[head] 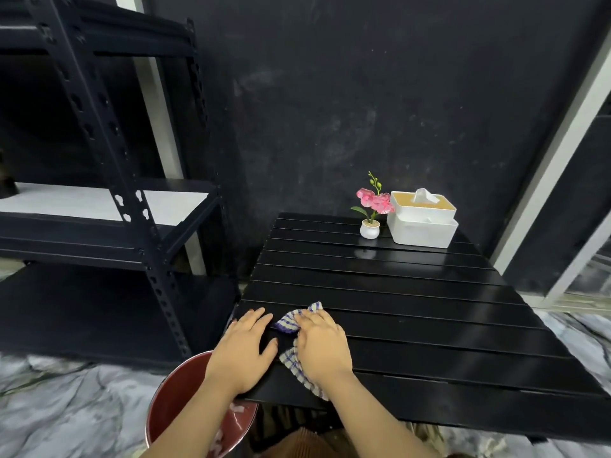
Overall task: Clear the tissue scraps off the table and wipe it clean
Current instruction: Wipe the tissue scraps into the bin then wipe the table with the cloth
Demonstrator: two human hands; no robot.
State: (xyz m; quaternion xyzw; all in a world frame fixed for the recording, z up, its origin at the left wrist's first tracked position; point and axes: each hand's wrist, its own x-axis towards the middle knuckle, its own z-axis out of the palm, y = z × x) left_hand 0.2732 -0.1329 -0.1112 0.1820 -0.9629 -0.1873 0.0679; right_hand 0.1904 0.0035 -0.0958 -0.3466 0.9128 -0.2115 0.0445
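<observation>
Flanking far corner: flowerpot (369,230), tissue box (422,219)

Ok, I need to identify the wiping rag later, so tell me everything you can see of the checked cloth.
The checked cloth is a thin, soft-looking woven rag, white with blue-purple check lines. It lies crumpled on the black slatted table near its front left corner, one end trailing toward the table's front edge. The right hand presses on its middle, covering much of it. The left hand rests flat on the table just beside it.
</observation>
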